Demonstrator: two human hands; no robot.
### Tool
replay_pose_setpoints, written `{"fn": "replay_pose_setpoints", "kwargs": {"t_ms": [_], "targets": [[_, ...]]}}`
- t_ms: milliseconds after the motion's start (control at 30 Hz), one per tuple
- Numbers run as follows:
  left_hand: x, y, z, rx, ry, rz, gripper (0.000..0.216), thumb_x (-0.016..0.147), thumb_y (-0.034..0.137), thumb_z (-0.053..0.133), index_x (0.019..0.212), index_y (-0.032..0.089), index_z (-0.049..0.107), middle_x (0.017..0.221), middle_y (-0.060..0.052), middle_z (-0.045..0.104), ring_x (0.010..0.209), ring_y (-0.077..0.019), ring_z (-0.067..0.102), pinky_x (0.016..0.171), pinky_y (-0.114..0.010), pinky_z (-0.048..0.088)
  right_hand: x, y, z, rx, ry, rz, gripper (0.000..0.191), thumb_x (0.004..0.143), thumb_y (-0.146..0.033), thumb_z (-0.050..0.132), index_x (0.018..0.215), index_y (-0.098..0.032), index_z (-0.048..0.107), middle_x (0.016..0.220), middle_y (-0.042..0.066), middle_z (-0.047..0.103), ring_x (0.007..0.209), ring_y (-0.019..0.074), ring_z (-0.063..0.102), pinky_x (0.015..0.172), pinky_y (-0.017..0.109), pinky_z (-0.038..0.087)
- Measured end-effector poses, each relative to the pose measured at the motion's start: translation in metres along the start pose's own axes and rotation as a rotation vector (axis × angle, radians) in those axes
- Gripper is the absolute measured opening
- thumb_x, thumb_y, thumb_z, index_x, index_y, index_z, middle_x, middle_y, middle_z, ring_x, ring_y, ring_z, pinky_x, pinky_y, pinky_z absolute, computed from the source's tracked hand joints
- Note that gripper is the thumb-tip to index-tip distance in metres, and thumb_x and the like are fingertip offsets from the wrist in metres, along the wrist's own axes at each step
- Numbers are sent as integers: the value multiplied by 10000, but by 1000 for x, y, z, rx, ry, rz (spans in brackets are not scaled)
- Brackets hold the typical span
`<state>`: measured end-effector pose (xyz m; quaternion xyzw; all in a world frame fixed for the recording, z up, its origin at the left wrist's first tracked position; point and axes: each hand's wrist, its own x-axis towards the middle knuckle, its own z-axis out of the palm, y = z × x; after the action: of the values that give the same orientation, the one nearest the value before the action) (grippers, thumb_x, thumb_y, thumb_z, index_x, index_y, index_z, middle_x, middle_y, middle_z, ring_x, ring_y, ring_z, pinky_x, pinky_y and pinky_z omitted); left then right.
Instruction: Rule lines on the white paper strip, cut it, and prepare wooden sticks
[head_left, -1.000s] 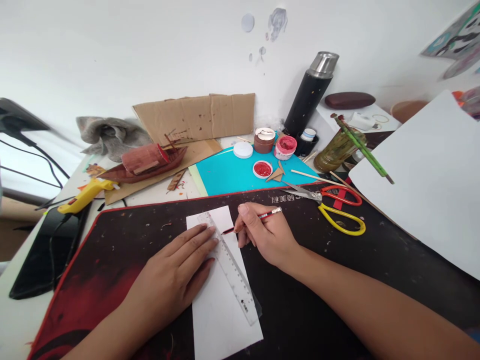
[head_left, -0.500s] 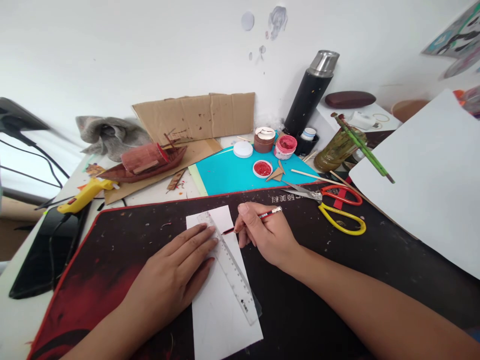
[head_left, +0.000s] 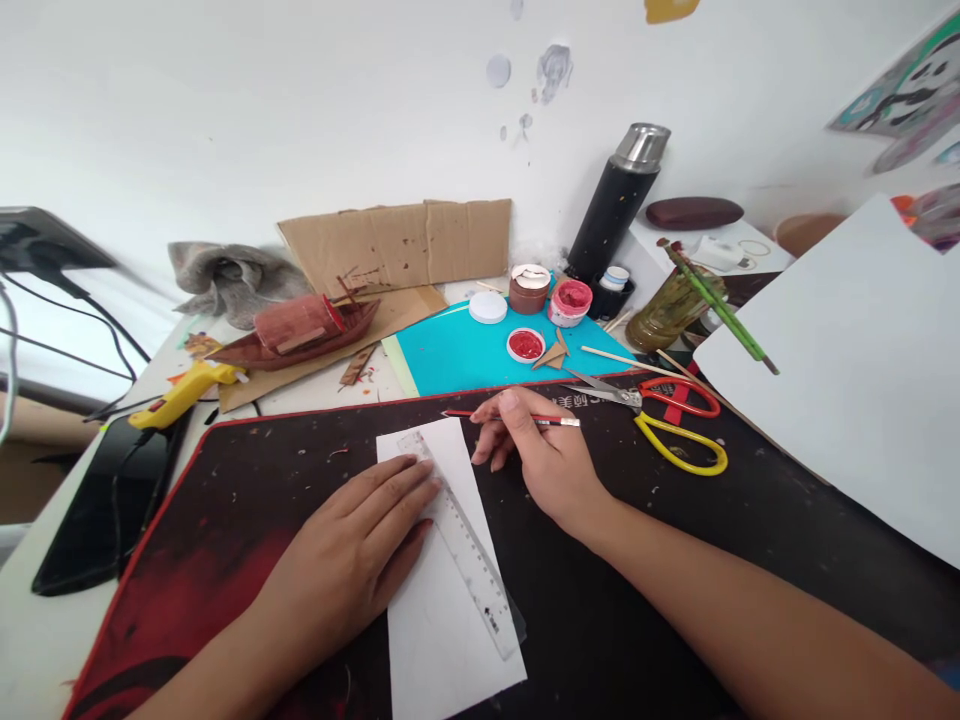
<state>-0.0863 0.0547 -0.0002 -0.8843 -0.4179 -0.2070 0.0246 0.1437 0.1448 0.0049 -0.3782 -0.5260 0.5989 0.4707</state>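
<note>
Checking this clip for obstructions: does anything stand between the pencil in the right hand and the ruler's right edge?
Nothing visible does. Between the pencil in the right hand and that edge of the ruler show only white paper and dark mat. The left hand reaches the ruler from the other side.

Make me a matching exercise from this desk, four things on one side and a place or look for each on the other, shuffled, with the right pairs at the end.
Things
1. Ruler
2. Pencil
3. Scissors
4. Model boat

Place or look
A. One red handle, one yellow
B. In the right hand
C. Reddish-brown, with a rounded cover
D. Slanted across the white paper, under the left hand's fingertips

Pairs: 1-D, 2-B, 3-A, 4-C
</note>
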Motion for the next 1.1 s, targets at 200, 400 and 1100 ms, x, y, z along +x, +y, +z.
{"fn": "replay_pose_setpoints", "kwargs": {"t_ms": [200, 400, 1100], "targets": [[1, 2, -1, 21, 14, 17, 282, 1074, 198, 583, 1317, 168, 725, 1248, -101, 788, 1171, -279, 716, 1043, -442, 565, 0, -1, 1, 5, -9, 20, 547, 1038, -688, 586, 947, -171, 739, 680, 23, 715, 600, 141, 710, 513, 216, 509], [4, 6, -4, 52, 15, 57, 220, 1087, 229, 572, 1213, 166, 742, 1186, -99, 787, 1135, -284, 709, 990, -434, 543, 1, -1, 1, 12, -22, 54, 555, 1010, -716, 610, 938, -179, 730, 713, 26, 720, 626, 153, 731, 510, 221, 508], [19, 26, 4, 283, 40, -23, 245, 1080, 193, 517, 1218, 131, 710, 1086, -115, 756, 957, -288, 685, 780, -422, 508, -2, 4, 1, -129, -134, 21, 446, 1063, -614, 593, 1169, -217, 766, 1149, 102, 800, 1052, 240, 800, 825, 338, 667]]}}
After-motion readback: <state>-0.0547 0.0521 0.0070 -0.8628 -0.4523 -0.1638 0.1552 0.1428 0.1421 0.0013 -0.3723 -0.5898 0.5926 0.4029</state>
